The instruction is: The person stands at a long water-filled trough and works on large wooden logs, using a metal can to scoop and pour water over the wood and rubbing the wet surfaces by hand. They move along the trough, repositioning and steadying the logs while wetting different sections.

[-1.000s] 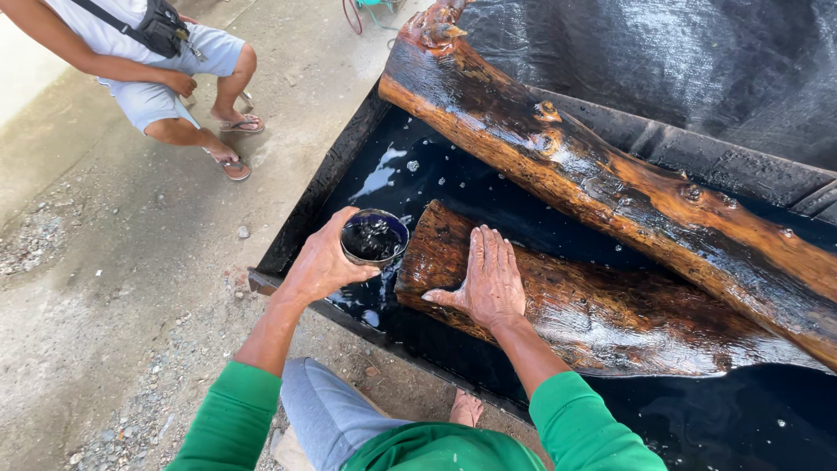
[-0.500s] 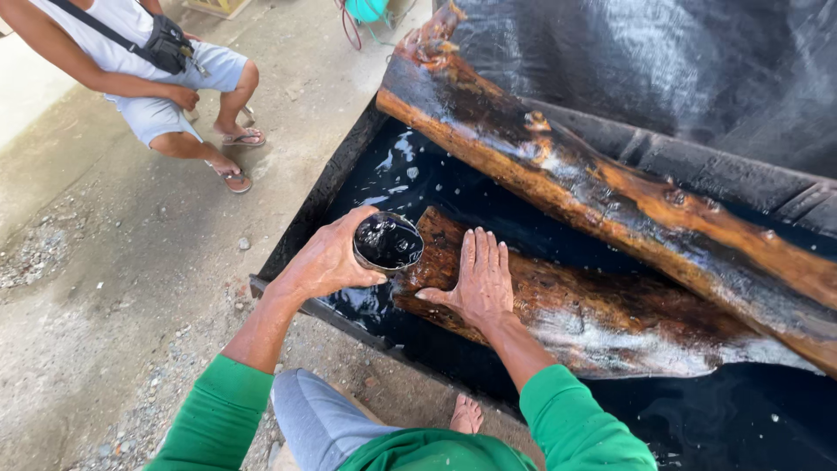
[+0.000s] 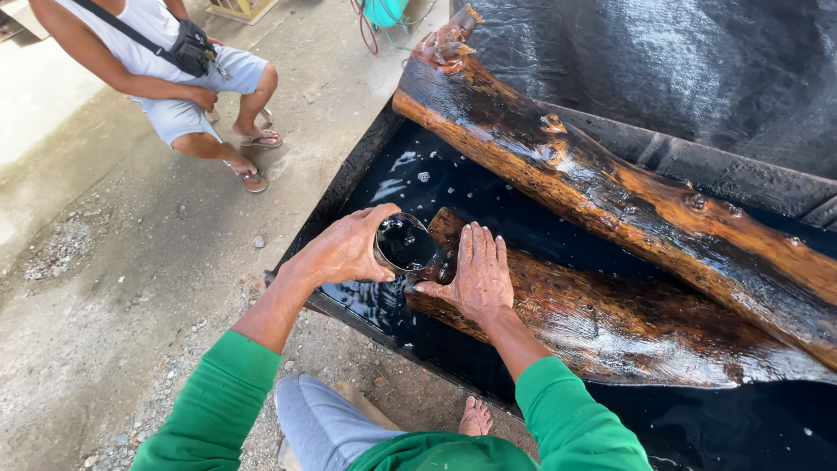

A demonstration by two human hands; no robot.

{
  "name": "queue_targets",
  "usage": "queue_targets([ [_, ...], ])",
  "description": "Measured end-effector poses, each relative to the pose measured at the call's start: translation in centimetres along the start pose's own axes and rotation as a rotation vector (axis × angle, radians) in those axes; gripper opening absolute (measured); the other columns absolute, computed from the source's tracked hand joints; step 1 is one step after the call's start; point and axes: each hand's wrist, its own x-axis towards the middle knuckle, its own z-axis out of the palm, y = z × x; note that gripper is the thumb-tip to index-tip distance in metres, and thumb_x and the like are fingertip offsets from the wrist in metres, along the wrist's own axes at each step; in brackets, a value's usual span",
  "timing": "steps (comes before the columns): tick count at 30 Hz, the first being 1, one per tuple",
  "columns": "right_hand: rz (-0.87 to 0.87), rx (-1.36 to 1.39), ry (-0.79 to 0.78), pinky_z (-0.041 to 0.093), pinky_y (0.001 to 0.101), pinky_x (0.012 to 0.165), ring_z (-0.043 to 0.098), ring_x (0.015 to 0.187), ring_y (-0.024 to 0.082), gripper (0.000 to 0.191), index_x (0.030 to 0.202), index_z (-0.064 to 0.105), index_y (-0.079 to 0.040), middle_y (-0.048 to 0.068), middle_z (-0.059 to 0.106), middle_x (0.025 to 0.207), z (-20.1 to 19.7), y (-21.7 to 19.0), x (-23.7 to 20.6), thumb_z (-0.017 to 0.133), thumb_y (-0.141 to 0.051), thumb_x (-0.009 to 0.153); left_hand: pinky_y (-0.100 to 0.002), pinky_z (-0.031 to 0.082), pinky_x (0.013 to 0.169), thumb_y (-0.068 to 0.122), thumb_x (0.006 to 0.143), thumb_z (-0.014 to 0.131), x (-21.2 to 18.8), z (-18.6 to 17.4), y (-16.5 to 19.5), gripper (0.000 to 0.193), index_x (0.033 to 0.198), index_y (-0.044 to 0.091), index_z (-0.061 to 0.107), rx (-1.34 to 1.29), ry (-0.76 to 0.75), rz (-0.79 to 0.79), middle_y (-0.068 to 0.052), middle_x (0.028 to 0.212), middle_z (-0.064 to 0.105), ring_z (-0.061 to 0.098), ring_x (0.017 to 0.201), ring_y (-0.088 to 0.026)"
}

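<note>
Left grip (image 3: 344, 251) wraps 1 cup (image 3: 404, 245) | right grip (image 3: 478, 275) flat, empty on log (image 3: 610, 318) | 2 logs

- Open dark liquid lies at the tray's (image 3: 349, 179) far-left corner, free for a hand.
- The long log (image 3: 610, 196) bars the tray's far side.
- The short log (image 3: 610, 323) fills the near edge.

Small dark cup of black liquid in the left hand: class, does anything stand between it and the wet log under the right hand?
Nothing visible does. The small dark cup, held in the left hand, sits right beside the wet brown log where the right hand rests.
</note>
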Motion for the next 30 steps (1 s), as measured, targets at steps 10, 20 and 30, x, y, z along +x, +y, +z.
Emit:
queue_targets([
  [10,0.012,0.013,-0.103,0.011,0.0504,0.123,0.016,0.152,0.036,0.137,0.156,0.017,0.006,0.023,0.02,0.164,-1.3,0.0,-0.2,0.046,-0.097,0.07,-0.043,0.05,0.103,0.028,0.056,0.093,0.5,-0.4,0.4,0.102,0.143,0.008,0.044,0.018,-0.054,-0.024,-0.02,0.134,0.061,0.06,0.124,-0.038],
  [20,0.019,0.056,-0.084,0.012,0.049,0.123,0.018,0.151,0.035,0.139,0.155,0.015,0.009,0.022,0.022,0.162,-1.3,-0.1,-0.1,0.048,-0.096,0.069,-0.042,0.049,0.104,0.029,0.056,0.093,0.8,-0.6,0.5,0.103,0.144,0.008,0.043,0.035,-0.088,-0.067,-0.019,0.135,0.06,0.06,0.124,-0.038],
  [30,0.011,0.018,-0.069,0.015,0.0492,0.123,0.021,0.151,0.037,0.137,0.155,0.019,0.01,0.022,0.024,0.162,-0.8,0.0,-0.2,0.046,-0.095,0.071,-0.042,0.046,0.107,0.027,0.055,0.094,1.2,-0.7,0.4,0.107,0.146,0.007,0.041,0.071,-0.116,-0.038,-0.021,0.14,0.057,0.056,0.129,-0.038],
])
